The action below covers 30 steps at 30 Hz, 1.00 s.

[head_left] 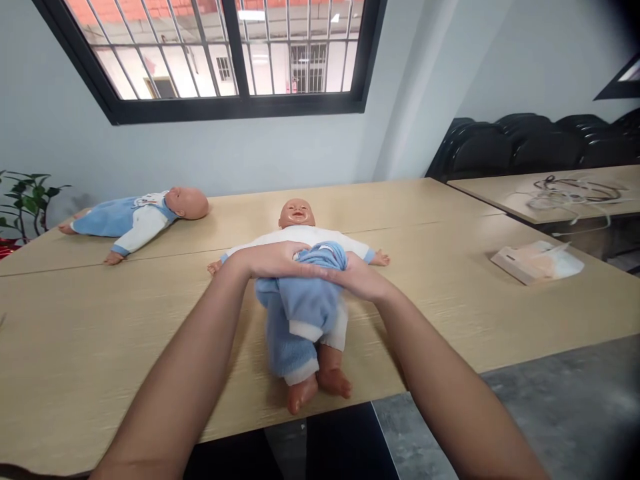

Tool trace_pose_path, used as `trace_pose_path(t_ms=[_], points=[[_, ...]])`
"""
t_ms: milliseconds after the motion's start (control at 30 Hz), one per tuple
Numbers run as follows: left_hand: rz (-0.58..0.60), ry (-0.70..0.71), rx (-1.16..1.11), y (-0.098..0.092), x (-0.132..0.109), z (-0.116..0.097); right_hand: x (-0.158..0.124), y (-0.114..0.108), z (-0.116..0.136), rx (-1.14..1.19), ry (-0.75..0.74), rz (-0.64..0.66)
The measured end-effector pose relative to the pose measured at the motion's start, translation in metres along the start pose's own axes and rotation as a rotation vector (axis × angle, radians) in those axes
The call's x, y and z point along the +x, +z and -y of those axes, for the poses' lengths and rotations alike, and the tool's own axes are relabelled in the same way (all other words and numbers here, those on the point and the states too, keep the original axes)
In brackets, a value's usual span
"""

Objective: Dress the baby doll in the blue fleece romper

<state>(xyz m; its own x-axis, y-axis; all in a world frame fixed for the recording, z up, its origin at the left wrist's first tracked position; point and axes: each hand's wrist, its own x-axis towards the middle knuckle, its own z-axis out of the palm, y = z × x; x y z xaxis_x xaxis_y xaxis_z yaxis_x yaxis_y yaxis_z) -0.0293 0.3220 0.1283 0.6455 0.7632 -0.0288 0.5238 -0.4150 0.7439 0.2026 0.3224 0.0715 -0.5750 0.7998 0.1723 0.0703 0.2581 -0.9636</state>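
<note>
A baby doll [297, 215] in a white top and blue fleece trousers [300, 313] lies on its back on the wooden table [100, 320], feet toward me at the near edge. My left hand [273, 260] lies across the doll's waist, fingers closed on the top of the blue trousers. My right hand [360, 277] grips the trousers' waistband from the doll's other side. Both forearms reach in from below.
A second doll [140, 220] in blue and white lies at the table's far left. A flat tan pad with plastic wrap [535, 261] sits at the right. Another table with cords [575, 190], black chairs [525, 147], a plant [25, 200] and a window surround.
</note>
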Motion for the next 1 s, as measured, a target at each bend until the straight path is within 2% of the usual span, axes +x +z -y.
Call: trace_pose_path(t_ms=[100, 133, 267, 400, 533, 600, 767, 833, 933, 1000], points=[[0.231, -0.023, 0.103, 0.003, -0.001, -0.010, 0.002, 0.004, -0.006, 0.129, 0.031, -0.100], [0.247, -0.020, 0.114, 0.004, 0.000, -0.011, 0.002, 0.006, -0.008, 0.182, 0.042, -0.107], [0.179, 0.045, 0.011, 0.000, 0.002, -0.002, 0.001, 0.005, -0.010, 0.316, 0.038, -0.042], [0.111, 0.054, -0.168, -0.003, 0.002, 0.011, 0.001, -0.002, -0.005, 0.167, -0.018, 0.035], [0.108, -0.003, -0.301, 0.001, 0.001, 0.006, 0.002, -0.005, 0.001, -0.002, -0.052, 0.032], [0.124, -0.049, -0.242, 0.003, 0.000, -0.003, 0.002, -0.004, 0.004, -0.069, -0.047, 0.030], [0.133, -0.067, 0.171, 0.013, -0.004, -0.027, 0.003, -0.003, 0.001, -0.106, -0.039, 0.023], [0.103, -0.132, 0.282, 0.015, -0.006, -0.032, 0.003, -0.004, -0.001, -0.093, -0.049, 0.032], [0.052, -0.218, 0.338, 0.012, -0.011, -0.036, 0.004, -0.004, -0.003, -0.122, -0.069, 0.036], [0.062, -0.175, 0.299, 0.008, -0.013, -0.036, 0.004, -0.004, -0.003, -0.137, -0.065, 0.037]])
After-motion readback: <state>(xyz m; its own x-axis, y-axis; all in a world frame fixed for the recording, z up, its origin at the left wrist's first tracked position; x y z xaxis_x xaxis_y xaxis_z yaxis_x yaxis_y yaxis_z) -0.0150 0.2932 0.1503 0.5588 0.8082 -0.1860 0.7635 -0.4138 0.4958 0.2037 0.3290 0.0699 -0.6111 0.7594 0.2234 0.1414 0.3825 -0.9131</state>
